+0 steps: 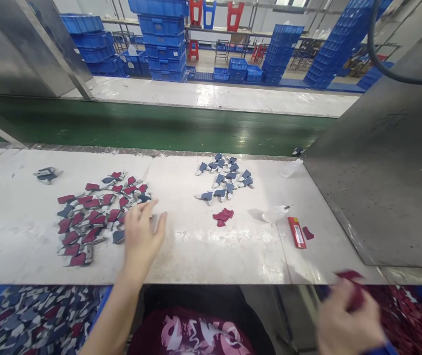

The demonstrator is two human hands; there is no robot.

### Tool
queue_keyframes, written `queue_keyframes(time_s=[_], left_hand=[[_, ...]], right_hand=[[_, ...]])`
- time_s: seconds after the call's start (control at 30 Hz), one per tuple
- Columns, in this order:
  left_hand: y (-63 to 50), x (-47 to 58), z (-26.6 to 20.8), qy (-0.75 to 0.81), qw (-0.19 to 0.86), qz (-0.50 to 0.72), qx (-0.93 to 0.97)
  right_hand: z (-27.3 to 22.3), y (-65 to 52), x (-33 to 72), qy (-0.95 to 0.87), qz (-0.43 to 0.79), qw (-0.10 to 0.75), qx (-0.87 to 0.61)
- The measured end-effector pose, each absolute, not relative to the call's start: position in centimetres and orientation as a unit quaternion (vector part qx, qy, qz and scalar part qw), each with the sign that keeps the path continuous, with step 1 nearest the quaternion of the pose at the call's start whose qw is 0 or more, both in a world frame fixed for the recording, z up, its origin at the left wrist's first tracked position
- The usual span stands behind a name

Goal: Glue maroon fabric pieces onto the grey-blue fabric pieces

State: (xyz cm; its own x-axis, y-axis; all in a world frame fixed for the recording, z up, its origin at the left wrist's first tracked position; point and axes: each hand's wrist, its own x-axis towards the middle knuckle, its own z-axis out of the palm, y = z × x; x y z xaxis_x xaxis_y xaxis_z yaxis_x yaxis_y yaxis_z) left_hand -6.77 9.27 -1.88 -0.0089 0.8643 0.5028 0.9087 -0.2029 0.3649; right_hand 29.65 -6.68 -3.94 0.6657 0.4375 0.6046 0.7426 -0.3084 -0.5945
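My left hand (142, 239) lies over the right edge of a spread of small grey parts with dark red tops (92, 217), a few of them blue-topped. Its thumb and fingers are apart, beside a blue-and-grey part (144, 197); nothing shows in its grasp. Low at the right, my right hand (349, 315), smeared by motion, grips dark red flat pieces (357, 296) above a bin of similar red pieces (403, 315). On the white table (196, 256), a small heap of red pieces (223, 217) sits below a cluster of blue-and-white parts (229, 176).
A clear squeeze bottle with a thin tip (274, 213), a red box (297, 232) and a single red piece (308, 232) lie at the right. A metal panel (392, 172) bounds that side. A green conveyor belt (181, 128) runs behind. A bin of mixed parts (41, 320) stands lower left.
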Motion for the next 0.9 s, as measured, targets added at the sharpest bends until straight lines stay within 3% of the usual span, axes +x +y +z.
queue_keyframes(time_s=[0.03, 0.17, 0.27, 0.4, 0.63, 0.73, 0.9], left_hand=[[9.8, -5.5, -1.8, -0.616, -0.004, -0.315, -0.722], [12.2, -0.8, -2.0, -0.563, -0.133, -0.24, -0.78], [14.0, 1.3, -2.1, -0.539, -0.151, -0.202, -0.804], [15.9, 2.3, -2.4, -0.535, -0.153, -0.169, -0.814], [14.3, 1.0, -2.2, -0.538, -0.165, -0.188, -0.805], [11.6, -0.4, -2.1, -0.545, -0.188, -0.227, -0.785], [8.3, -1.4, -2.8, -0.568, -0.237, -0.25, -0.748]], right_hand=[[-4.8, -5.3, 28.0, -0.386, -0.202, 0.432, -0.79], [-5.8, 0.8, 21.4, -0.595, -0.011, 0.424, -0.683], [-5.1, 4.8, 18.7, -0.652, 0.064, 0.4, -0.641], [-4.8, 6.7, 18.2, -0.685, 0.036, 0.363, -0.631], [-4.0, 2.7, 20.3, -0.597, -0.082, 0.497, -0.624], [-4.1, 1.8, 21.9, -0.498, -0.149, 0.503, -0.691], [-6.0, 3.3, 25.0, -0.517, -0.028, 0.412, -0.75]])
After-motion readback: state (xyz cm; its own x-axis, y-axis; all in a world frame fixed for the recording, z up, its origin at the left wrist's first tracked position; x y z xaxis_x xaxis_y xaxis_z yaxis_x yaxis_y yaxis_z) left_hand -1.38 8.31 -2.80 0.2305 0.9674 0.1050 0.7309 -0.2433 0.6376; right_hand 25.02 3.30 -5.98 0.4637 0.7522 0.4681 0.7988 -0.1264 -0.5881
